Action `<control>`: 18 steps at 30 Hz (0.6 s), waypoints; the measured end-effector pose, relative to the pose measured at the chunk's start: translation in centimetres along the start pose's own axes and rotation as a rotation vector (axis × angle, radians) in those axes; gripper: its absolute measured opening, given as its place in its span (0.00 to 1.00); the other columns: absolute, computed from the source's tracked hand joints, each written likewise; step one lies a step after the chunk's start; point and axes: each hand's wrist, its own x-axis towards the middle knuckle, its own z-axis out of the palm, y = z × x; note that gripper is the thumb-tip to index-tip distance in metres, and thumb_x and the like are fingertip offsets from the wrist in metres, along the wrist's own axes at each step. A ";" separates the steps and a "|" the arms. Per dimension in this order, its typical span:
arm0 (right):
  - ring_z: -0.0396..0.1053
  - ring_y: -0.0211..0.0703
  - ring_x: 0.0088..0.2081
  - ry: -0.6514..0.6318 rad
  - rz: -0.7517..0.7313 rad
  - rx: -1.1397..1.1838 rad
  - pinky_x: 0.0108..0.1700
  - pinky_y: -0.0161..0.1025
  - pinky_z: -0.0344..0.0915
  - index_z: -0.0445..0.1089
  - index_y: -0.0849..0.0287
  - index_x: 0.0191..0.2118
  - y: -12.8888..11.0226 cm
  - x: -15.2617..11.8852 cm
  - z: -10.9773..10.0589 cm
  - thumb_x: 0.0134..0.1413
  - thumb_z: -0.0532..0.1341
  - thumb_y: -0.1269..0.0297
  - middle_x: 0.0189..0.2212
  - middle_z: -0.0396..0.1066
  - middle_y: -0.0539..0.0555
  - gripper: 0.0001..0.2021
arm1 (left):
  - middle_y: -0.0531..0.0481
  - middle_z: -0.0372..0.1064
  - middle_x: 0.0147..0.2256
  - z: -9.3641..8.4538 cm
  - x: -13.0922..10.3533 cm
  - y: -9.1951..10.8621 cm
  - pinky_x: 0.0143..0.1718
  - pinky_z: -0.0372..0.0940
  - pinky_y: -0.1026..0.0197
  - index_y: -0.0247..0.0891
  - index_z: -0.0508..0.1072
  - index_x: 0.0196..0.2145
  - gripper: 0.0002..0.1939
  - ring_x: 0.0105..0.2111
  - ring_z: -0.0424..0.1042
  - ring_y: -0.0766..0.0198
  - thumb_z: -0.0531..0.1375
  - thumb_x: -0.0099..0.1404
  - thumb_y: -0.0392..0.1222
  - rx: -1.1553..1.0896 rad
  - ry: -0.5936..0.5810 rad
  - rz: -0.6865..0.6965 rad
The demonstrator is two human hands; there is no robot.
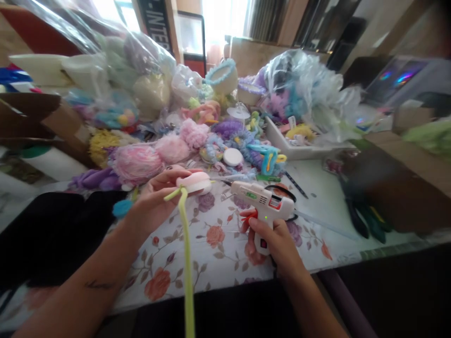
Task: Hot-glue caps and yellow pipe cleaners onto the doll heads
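My left hand [158, 192] pinches a small pale pink and white rounded piece [195, 182], its exact kind unclear. A yellow-green fuzzy stem [186, 253] is looped around that piece, and its long end hangs down past the table's front edge. My right hand [271, 234] is wrapped around the handle of a white hot glue gun [262, 199], fingers at its orange trigger. The gun's dark nozzle points left toward the pink piece, a short gap from it. A translucent glue stick [324, 224] sticks out of the gun's rear.
Pink yarn balls [137, 162], purple fuzzy bundles and a white round lid [232, 157] crowd the table beyond my hands. A white tray [306, 152] stands behind right. Cardboard boxes [394, 188] flank both sides; dark-handled tools [355, 211] lie at right. Floral cloth [214, 263] covers the front.
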 end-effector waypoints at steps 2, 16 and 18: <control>0.61 0.35 0.13 0.121 -0.078 -0.086 0.15 0.32 0.55 0.74 0.61 0.38 -0.5 -0.1 -2.3 0.49 0.64 0.52 0.17 0.70 0.49 0.17 | 0.49 0.75 0.48 -0.2 0.1 0.0 0.50 0.71 0.51 0.45 0.80 0.38 0.13 0.50 0.72 0.51 0.67 0.53 0.39 0.001 -0.006 0.005; 0.74 0.59 0.37 0.822 -0.087 -0.915 0.38 0.45 0.68 0.72 0.62 0.28 -3.5 7.8 -21.8 0.44 0.62 0.55 0.30 0.76 0.65 0.13 | 0.47 0.75 0.49 0.1 0.0 -0.8 0.44 0.71 0.62 0.43 0.81 0.39 0.13 0.49 0.73 0.52 0.69 0.53 0.40 0.184 0.057 -0.132; 0.74 0.60 0.38 0.819 -0.080 -0.929 0.38 0.46 0.67 0.73 0.63 0.31 -3.1 8.2 -22.1 0.45 0.61 0.53 0.32 0.76 0.66 0.16 | 0.47 0.75 0.48 0.1 0.0 -0.8 0.43 0.71 0.64 0.42 0.81 0.38 0.14 0.49 0.73 0.53 0.69 0.52 0.40 0.192 0.061 -0.134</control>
